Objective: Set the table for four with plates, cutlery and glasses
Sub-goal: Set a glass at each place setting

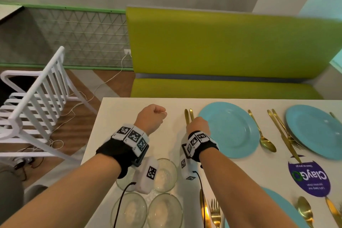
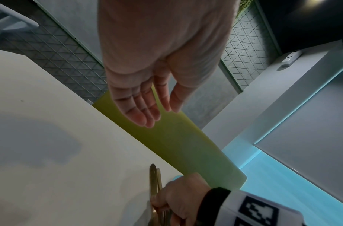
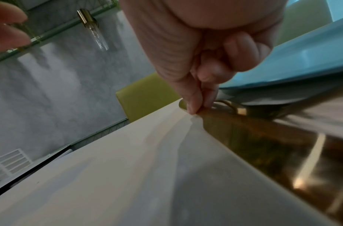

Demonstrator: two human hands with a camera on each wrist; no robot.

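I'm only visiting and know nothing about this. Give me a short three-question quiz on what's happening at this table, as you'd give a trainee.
1. True or false: the left hand holds a glass.
2. What does the right hand pinch? A) gold cutlery beside a blue plate; B) a cup; C) a napkin.
3. How many glasses stand grouped near the person?
Key: 1 false; 2 A; 3 four.
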